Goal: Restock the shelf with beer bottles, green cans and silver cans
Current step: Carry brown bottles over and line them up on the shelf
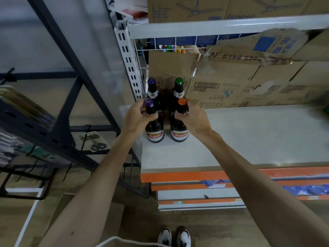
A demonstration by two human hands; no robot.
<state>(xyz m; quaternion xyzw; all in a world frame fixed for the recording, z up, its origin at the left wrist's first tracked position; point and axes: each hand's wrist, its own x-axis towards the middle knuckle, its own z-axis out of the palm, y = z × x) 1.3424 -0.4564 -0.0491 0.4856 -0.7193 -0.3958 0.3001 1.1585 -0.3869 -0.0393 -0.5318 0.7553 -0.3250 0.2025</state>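
Note:
Several dark beer bottles stand upright at the left end of the pale shelf board [249, 136]. My left hand [137, 116] grips the neck of the front left bottle with a purple cap [154, 132]. My right hand [194, 118] grips the neck of the front right bottle with an orange cap [179, 132]. Both front bottles rest on the shelf. Behind them stand a purple-capped bottle [152, 89] and a green-capped bottle [178, 90]. No cans are in view.
Cardboard boxes [240, 86] fill the back of the shelf to the right of the bottles. A white slotted upright [128, 59] stands left of them. A dark metal rack [53, 113] is at the left. Orange and white boards [195, 189] lie stacked under the shelf.

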